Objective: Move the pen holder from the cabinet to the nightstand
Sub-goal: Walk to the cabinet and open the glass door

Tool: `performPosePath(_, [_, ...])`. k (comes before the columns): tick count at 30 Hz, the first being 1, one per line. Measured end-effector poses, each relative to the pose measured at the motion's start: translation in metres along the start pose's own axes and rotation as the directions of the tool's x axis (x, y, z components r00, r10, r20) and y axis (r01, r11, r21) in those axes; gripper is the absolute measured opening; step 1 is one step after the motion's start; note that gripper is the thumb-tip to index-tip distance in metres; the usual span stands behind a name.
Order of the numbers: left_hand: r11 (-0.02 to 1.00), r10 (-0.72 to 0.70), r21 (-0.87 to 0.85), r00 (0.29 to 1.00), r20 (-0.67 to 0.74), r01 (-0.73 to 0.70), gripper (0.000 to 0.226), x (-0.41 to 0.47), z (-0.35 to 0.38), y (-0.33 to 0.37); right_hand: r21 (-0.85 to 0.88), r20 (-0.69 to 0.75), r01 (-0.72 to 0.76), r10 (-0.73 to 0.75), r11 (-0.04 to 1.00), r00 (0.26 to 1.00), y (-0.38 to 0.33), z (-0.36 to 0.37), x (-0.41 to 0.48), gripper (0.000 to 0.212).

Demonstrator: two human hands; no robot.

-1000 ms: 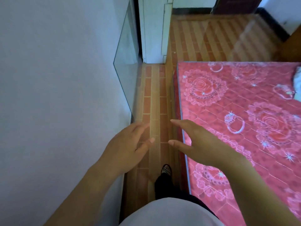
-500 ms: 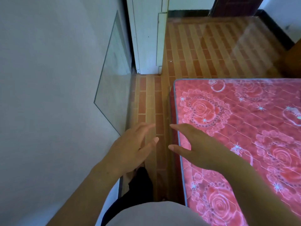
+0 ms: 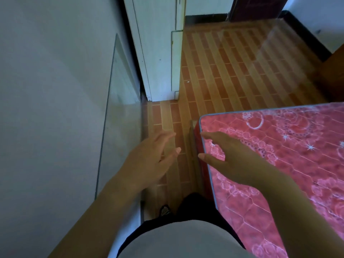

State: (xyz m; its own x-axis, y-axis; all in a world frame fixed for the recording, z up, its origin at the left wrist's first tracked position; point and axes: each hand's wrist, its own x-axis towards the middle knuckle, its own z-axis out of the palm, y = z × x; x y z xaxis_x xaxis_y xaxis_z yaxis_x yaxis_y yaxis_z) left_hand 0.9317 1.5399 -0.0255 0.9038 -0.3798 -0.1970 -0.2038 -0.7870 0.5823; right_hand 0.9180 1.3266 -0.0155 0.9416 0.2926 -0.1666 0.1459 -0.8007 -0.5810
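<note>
No pen holder, cabinet or nightstand shows in the head view. My left hand (image 3: 149,159) hovers over the floor strip between wall and bed, fingers straight and relaxed, holding nothing. My right hand (image 3: 230,161) is raised beside it above the bed's near corner, fingers loosely spread and also holding nothing. The two hands are a short gap apart, palms turned toward each other.
A red rose-patterned mattress (image 3: 279,155) fills the right side. A white wall (image 3: 46,108) with a leaning glass pane (image 3: 119,118) bounds the left. A white door frame (image 3: 160,53) stands ahead, with brick-patterned floor (image 3: 232,67) beyond. My foot (image 3: 164,210) is in the narrow passage.
I have walked forward along the bed: its corner and the door frame have come closer and lower in view. Both hands keep the same open pose.
</note>
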Motion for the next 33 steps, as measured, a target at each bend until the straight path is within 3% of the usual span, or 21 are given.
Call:
performPosePath(7, [0.998,0.065,-0.004,0.989,0.135,-0.065,0.054,0.123,-0.019,-0.007,0.010,0.014,-0.085,0.085,0.996,0.996,0.049,-0.028,0.095,0.062])
performPosePath(12, [0.998,0.045,0.046,0.989,0.140,-0.052,0.065,0.228,-0.056,-0.012,0.011,0.018,-0.094,0.094,0.996,0.995,0.080,-0.072,0.188,0.062])
performPosePath(25, [0.999,0.034,0.036,0.988,0.149,-0.039,0.058,0.429,-0.126,-0.033,0.120,0.116,-0.136,0.122,0.983,0.986,0.125,-0.147,0.387,0.056])
performPosePath(33, [0.992,0.118,0.040,0.986,0.121,-0.123,0.053,0.561,-0.190,-0.068,0.077,-0.010,-0.149,0.150,0.986,0.989,0.123,-0.200,0.512,0.053])
